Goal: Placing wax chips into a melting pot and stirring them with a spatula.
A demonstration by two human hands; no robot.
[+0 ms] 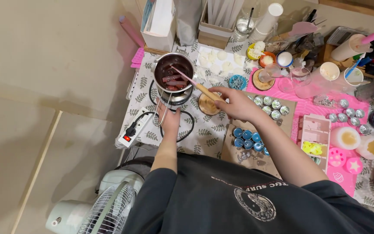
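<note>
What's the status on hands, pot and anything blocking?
Left hand grips the pot handle. Right hand holds the wooden-handled spatula, tip in the dark melt. Nothing blocking.

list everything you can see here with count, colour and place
pot: one, metal with dark red melt, on a burner at the table's left
stirrer: one, pink with wooden handle, tip in the pot
power strip: one, white, left table edge
blue tins: several, on cardboard near the right forearm
silver tins: several, right of the right hand
pink mat: one, table's right half
pink mould: one, on the mat
fan: one, pale green-white, on the floor, lower left
left hand: on the pot's wire handle
right hand: holding the stirrer
</note>
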